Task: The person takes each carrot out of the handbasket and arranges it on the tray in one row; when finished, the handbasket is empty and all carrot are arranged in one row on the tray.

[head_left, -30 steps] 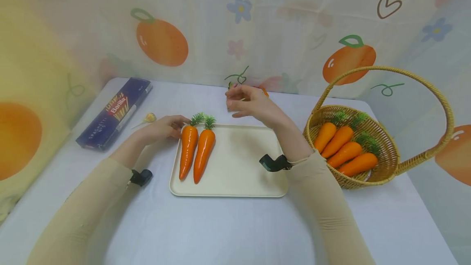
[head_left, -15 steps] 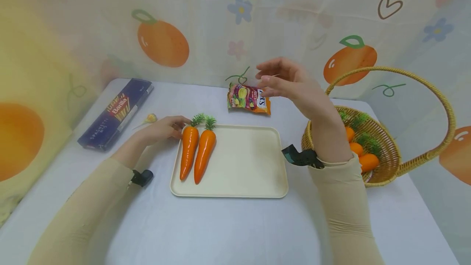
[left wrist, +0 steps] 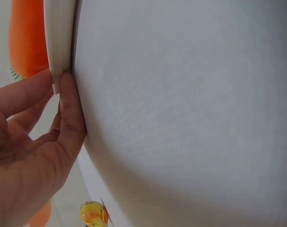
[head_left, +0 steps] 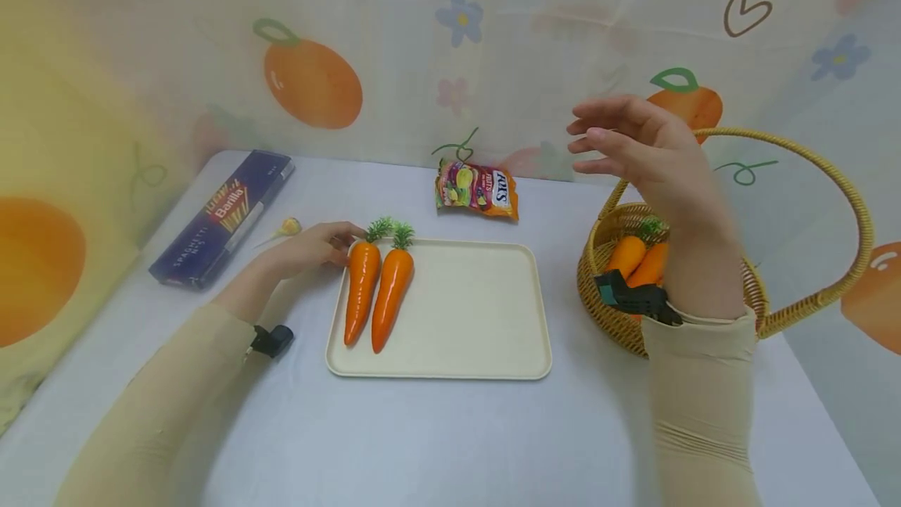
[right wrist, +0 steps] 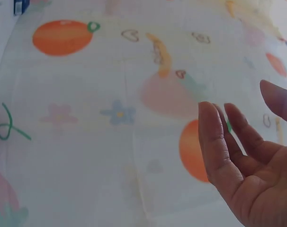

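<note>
At its far left corner, the cream tray (head_left: pixel 479 311) is pinched by my left hand (head_left: pixel 313 247). The left wrist view shows the thumb on top of the tray edge (left wrist: pixel 59 38) and a finger beneath it. Two orange carrots (head_left: pixel 362 288) with green tops lie side by side on the tray's left part. My right hand (head_left: pixel 651 147) is raised over the wicker basket (head_left: pixel 607 323), fingers slightly bent and apart, holding nothing. Carrots (head_left: pixel 625 257) lie in the basket, partly hidden by the right forearm. In the right wrist view, the palm (right wrist: pixel 250 189) shows nothing in it.
A blue Barilla spaghetti box (head_left: pixel 221 217) lies at the left, with a lollipop (head_left: pixel 287 227) beside it. Behind the tray lies a colourful candy bag (head_left: pixel 476 189). The basket's tall handle (head_left: pixel 855 213) arches up at the right. A printed curtain (head_left: pixel 401 45) hangs behind the table.
My right hand has moved right, from in front of the candy bag to above the basket, uncovering the bag. My left hand has stayed at the tray's corner.
</note>
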The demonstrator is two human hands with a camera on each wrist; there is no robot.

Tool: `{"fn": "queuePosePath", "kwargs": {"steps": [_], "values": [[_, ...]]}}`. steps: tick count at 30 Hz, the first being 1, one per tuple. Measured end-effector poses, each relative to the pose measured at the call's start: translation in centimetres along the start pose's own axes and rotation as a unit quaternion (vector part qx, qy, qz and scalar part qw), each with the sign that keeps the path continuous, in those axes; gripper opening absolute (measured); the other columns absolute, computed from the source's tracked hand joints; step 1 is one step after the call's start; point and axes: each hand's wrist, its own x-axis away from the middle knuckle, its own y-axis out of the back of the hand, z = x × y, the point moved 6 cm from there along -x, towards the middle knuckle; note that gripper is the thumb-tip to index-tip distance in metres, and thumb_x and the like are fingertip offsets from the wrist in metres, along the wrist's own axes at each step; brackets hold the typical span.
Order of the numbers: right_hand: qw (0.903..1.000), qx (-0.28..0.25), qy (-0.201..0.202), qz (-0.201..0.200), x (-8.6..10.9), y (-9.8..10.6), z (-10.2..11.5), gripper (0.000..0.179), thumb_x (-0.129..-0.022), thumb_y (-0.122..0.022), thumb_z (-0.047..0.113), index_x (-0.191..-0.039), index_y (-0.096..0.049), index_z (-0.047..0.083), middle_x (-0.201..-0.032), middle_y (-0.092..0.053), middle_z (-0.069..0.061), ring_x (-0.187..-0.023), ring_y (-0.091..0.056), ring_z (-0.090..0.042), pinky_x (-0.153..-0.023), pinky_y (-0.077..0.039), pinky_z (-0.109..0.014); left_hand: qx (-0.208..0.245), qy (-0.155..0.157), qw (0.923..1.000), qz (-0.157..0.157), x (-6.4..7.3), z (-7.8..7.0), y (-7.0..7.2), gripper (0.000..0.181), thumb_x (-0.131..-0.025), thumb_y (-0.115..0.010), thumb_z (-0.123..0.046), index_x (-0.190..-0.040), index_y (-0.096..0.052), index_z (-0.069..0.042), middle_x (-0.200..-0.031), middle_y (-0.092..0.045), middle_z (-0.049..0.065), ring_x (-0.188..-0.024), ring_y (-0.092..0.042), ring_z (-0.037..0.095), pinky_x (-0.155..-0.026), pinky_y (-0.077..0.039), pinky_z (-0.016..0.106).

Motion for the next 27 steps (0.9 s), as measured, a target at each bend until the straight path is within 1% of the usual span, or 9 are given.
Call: {"fn": "queuePosePath", "kwargs": {"steps": [2, 6, 8, 13, 16, 18, 20, 25, 27], "values": [[1.0000, -0.006, 0.000, -0.003, 0.4, 1.1, -0.2, 0.028, -0.095, -0.057, 0.001, -0.123, -0.061, -0.003, -0.114, -0.065, -0.010, -0.098, -0.067, -0.019, -0.081, -0.059, -0.025, 0.000, -0.001, 1.0000, 0.000, 0.0, 0.1, 0.0, 0.057, -0.090, -0.053, -0.008, -0.146, -0.043, -0.009, -0.143, -0.046, 0.023, -0.119, -0.048, 0.034, -0.103, -0.046, 0.047], [0.9999, 0.002, -0.012, 0.001, 1.3, 3.2, -0.7, 0.027, -0.096, -0.054, 0.000, -0.123, -0.059, -0.005, -0.113, -0.065, -0.011, -0.098, -0.068, -0.018, -0.081, -0.059, -0.026, 0.002, -0.002, 1.0000, 0.001, -0.2, 0.1, 0.0, 0.056, -0.091, -0.053, -0.008, -0.146, -0.044, -0.010, -0.142, -0.047, 0.022, -0.119, -0.048, 0.033, -0.104, -0.046, 0.047], [0.9996, 0.013, -0.027, 0.003, 1.8, 4.3, -1.2, 0.027, -0.097, -0.053, 0.001, -0.123, -0.057, -0.006, -0.113, -0.064, -0.011, -0.099, -0.068, -0.017, -0.081, -0.059, -0.025, 0.001, 0.000, 1.0000, 0.002, -0.2, 0.2, 0.0, 0.056, -0.091, -0.053, -0.008, -0.146, -0.043, -0.011, -0.143, -0.046, 0.022, -0.120, -0.048, 0.034, -0.105, -0.045, 0.048], [0.9961, 0.039, -0.079, 0.010, 3.2, 6.9, -2.6, 0.030, -0.099, -0.052, 0.007, -0.127, -0.055, -0.004, -0.115, -0.067, -0.006, -0.100, -0.068, -0.014, -0.084, -0.058, -0.023, -0.001, 0.010, 0.9999, 0.002, -0.1, 0.4, 0.0, 0.056, -0.091, -0.053, -0.010, -0.147, -0.042, -0.013, -0.144, -0.046, 0.021, -0.121, -0.047, 0.034, -0.106, -0.044, 0.049], [0.9901, 0.081, -0.113, 0.021, 3.9, 8.3, -3.7, 0.032, -0.101, -0.051, 0.012, -0.130, -0.054, -0.002, -0.115, -0.068, -0.003, -0.101, -0.068, -0.012, -0.086, -0.057, -0.022, 0.001, 0.010, 0.9999, 0.003, 0.0, 0.4, -0.1, 0.056, -0.092, -0.053, -0.010, -0.147, -0.042, -0.012, -0.144, -0.046, 0.021, -0.122, -0.047, 0.034, -0.106, -0.044, 0.048], [0.9833, 0.119, -0.135, 0.027, 4.3, 9.3, -4.5, 0.033, -0.101, -0.050, 0.015, -0.131, -0.055, 0.002, -0.116, -0.068, 0.000, -0.104, -0.068, -0.011, -0.087, -0.056, -0.020, 0.003, 0.011, 0.9999, 0.001, 0.1, 0.4, 0.0, 0.056, -0.092, -0.052, -0.010, -0.147, -0.042, -0.012, -0.144, -0.046, 0.021, -0.122, -0.047, 0.034, -0.106, -0.045, 0.048], [0.9762, 0.146, -0.156, 0.034, 4.7, 10.1, -5.1, 0.034, -0.102, -0.049, 0.017, -0.134, -0.053, 0.004, -0.118, -0.067, 0.002, -0.105, -0.067, -0.010, -0.088, -0.055, -0.019, 0.004, 0.011, 0.9999, 0.002, 0.1, 0.4, -0.1, 0.056, -0.092, -0.052, -0.010, -0.147, -0.041, -0.012, -0.144, -0.046, 0.021, -0.121, -0.047, 0.034, -0.105, -0.045, 0.047], [0.9652, 0.173, -0.190, 0.047, 5.4, 11.9, -6.6, 0.032, -0.104, -0.046, 0.018, -0.133, -0.053, 0.008, -0.117, -0.068, 0.006, -0.107, -0.068, -0.007, -0.089, -0.055, -0.020, 0.006, 0.007, 1.0000, 0.003, 0.1, 0.1, -0.1, 0.057, -0.092, -0.053, -0.011, -0.148, -0.041, -0.012, -0.143, -0.047, 0.021, -0.119, -0.048, 0.033, -0.103, -0.046, 0.046], [0.9582, 0.196, -0.203, 0.047, 5.5, 12.7, -7.3, 0.031, -0.104, -0.044, 0.020, -0.132, -0.052, 0.009, -0.116, -0.069, 0.009, -0.108, -0.068, -0.006, -0.088, -0.055, -0.020, 0.005, 0.005, 1.0000, 0.004, 0.2, -0.1, -0.1, 0.057, -0.092, -0.053, -0.011, -0.148, -0.041, -0.011, -0.143, -0.047, 0.021, -0.118, -0.048, 0.033, -0.102, -0.046, 0.045]]}}
